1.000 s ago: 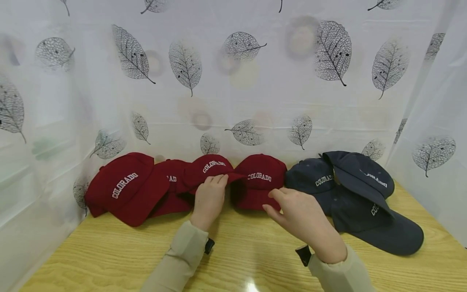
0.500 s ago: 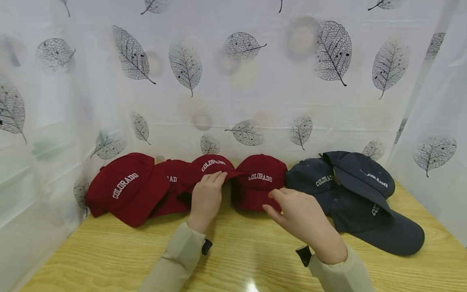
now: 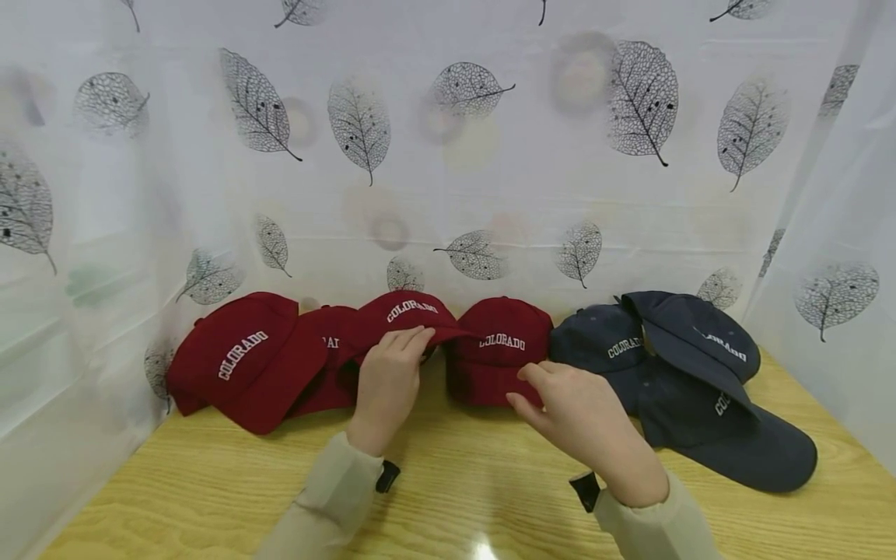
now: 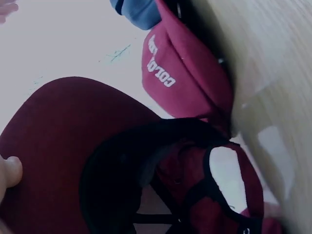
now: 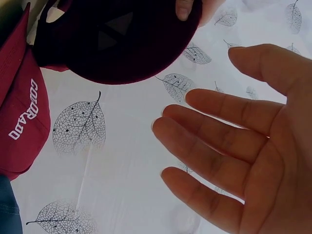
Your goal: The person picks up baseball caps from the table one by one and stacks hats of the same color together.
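Note:
My left hand [image 3: 388,381] pinches the brim of a red baseball cap [image 3: 413,309] lettered COLORADO. In the left wrist view the thumb [image 4: 11,171] presses the underside of that brim [image 4: 53,141], and the cap's dark inside and rear strap opening show. Its brim tilts up in front of the red cap [image 3: 500,342] to its right. My right hand [image 3: 581,412] hovers in front of that right-hand red cap, fingers loosely bent and apart. The right wrist view shows this palm [image 5: 263,161] with nothing in it.
Two more red caps, one [image 3: 238,365] overlapping the other [image 3: 329,365], lie at the left. Several navy caps [image 3: 700,420] are heaped at the right on the wooden table [image 3: 448,482]. A white leaf-print curtain [image 3: 448,179] stands close behind.
My left hand has drawn slightly left and toward me, and the held cap has shifted and lifted a little with it. The right hand has hardly moved.

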A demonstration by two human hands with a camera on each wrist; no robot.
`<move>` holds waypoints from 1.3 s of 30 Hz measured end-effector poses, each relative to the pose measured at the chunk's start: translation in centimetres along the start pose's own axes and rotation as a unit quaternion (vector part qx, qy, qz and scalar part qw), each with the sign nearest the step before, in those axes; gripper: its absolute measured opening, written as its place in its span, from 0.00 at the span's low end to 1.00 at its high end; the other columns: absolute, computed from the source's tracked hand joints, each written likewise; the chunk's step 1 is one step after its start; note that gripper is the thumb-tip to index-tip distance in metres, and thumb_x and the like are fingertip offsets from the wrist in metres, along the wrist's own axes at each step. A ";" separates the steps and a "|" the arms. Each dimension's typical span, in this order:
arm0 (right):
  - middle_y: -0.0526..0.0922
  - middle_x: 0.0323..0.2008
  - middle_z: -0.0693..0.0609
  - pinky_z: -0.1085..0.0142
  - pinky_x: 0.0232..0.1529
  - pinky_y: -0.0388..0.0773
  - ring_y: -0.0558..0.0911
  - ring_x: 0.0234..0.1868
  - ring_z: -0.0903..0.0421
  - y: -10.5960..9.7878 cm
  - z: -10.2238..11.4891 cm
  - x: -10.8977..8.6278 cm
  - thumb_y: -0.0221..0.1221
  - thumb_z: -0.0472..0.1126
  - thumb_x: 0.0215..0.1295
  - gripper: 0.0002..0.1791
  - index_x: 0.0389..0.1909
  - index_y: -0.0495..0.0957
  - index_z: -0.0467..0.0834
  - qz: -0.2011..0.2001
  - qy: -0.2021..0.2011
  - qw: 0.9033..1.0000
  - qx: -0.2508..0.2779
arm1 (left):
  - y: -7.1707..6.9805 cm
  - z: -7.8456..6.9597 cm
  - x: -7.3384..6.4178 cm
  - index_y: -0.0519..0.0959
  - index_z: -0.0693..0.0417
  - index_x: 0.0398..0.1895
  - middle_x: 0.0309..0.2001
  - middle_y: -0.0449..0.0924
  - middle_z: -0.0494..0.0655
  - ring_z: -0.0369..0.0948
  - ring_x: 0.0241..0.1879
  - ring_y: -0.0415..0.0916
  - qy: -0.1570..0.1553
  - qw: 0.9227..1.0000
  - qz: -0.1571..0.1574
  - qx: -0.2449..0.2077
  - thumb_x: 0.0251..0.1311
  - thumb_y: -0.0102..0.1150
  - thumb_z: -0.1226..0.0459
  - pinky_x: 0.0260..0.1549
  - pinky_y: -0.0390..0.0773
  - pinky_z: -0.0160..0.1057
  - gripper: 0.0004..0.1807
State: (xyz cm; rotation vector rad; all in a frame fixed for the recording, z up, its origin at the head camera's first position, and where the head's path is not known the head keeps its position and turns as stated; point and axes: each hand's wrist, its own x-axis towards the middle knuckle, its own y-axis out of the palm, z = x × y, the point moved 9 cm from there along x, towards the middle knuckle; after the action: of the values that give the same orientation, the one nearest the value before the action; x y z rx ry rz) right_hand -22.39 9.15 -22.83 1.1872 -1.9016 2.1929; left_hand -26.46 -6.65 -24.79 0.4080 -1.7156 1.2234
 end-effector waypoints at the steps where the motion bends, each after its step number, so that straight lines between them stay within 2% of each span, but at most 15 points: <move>1: 0.74 0.20 0.57 0.69 0.18 0.69 0.68 0.17 0.64 0.0 0.0 0.0 0.64 0.46 0.48 0.12 0.30 0.78 0.42 -0.001 0.000 1.000 0.000 | -0.2 0.0 0.1 0.80 0.56 0.41 0.41 0.79 0.49 0.45 0.40 0.74 0.001 1.000 -0.001 -0.002 0.45 0.60 0.75 0.35 0.74 0.42 0.17; 6: 0.74 0.20 0.57 0.69 0.18 0.69 0.68 0.17 0.64 0.1 0.0 0.0 0.64 0.46 0.48 0.12 0.30 0.78 0.42 0.003 0.002 1.000 0.003 | -1.5 -0.2 0.4 0.79 0.57 0.41 0.41 0.79 0.50 0.46 0.39 0.74 0.007 1.000 -0.009 -0.025 0.46 0.59 0.76 0.35 0.74 0.42 0.17; 13: 0.75 0.21 0.56 0.69 0.19 0.69 0.68 0.17 0.65 0.1 -0.1 0.1 0.64 0.46 0.48 0.13 0.31 0.78 0.42 0.010 0.008 1.000 0.003 | -3.8 0.0 0.5 0.80 0.56 0.40 0.38 0.80 0.48 0.43 0.38 0.75 -0.006 0.996 -0.009 -0.094 0.51 0.57 0.74 0.34 0.76 0.41 0.12; 27: 0.75 0.21 0.56 0.69 0.19 0.69 0.69 0.18 0.64 0.2 -0.2 0.0 0.64 0.46 0.47 0.12 0.30 0.78 0.43 0.008 0.002 1.000 -0.002 | -7.4 -0.7 -0.3 0.78 0.61 0.39 0.38 0.79 0.51 0.43 0.39 0.75 0.034 0.979 -0.024 -0.201 0.44 0.60 0.78 0.39 0.74 0.40 0.16; 30: 0.74 0.20 0.57 0.69 0.19 0.69 0.69 0.18 0.64 0.2 -0.2 0.0 0.64 0.45 0.47 0.11 0.29 0.78 0.43 0.007 0.000 1.000 -0.003 | -7.5 -0.8 -0.6 0.78 0.63 0.39 0.38 0.78 0.52 0.44 0.40 0.75 0.041 0.975 -0.016 -0.219 0.56 0.54 0.69 0.42 0.73 0.38 0.09; 33: 0.74 0.20 0.57 0.69 0.19 0.68 0.68 0.18 0.64 0.3 -0.2 0.1 0.64 0.45 0.48 0.11 0.29 0.77 0.43 0.009 0.001 1.000 -0.003 | -7.1 -0.7 -1.0 0.77 0.63 0.39 0.38 0.78 0.52 0.44 0.40 0.75 0.052 0.973 -0.005 -0.224 0.63 0.43 0.60 0.43 0.72 0.37 0.16; 34: 0.73 0.20 0.58 0.69 0.19 0.68 0.67 0.18 0.64 0.3 -0.3 0.1 0.64 0.45 0.48 0.11 0.29 0.77 0.43 0.011 0.002 1.000 -0.003 | -6.9 -0.7 -1.2 0.77 0.63 0.40 0.38 0.78 0.52 0.44 0.40 0.74 0.053 0.973 0.001 -0.224 0.63 0.43 0.61 0.43 0.72 0.37 0.16; 37: 0.73 0.19 0.58 0.70 0.18 0.68 0.67 0.18 0.64 0.4 -0.3 0.1 0.64 0.45 0.48 0.11 0.29 0.77 0.44 0.014 0.005 1.000 -0.002 | -6.2 -0.5 -1.5 0.77 0.62 0.40 0.38 0.77 0.50 0.42 0.41 0.74 0.055 0.974 0.018 -0.219 0.56 0.53 0.70 0.42 0.73 0.38 0.09; 39: 0.73 0.19 0.57 0.70 0.18 0.68 0.67 0.18 0.64 0.4 -0.2 0.1 0.64 0.45 0.48 0.11 0.29 0.77 0.43 0.016 0.005 1.000 -0.002 | -5.5 -0.3 -1.7 0.77 0.61 0.41 0.39 0.77 0.49 0.40 0.41 0.73 0.050 0.974 0.036 -0.218 0.49 0.58 0.76 0.42 0.73 0.37 0.14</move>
State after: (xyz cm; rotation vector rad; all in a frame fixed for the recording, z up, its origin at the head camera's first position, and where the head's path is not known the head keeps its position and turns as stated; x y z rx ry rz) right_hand -22.77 9.21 -23.14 1.1500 -1.9332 2.2067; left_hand -21.56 -9.29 -23.21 0.0208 -1.8609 0.8630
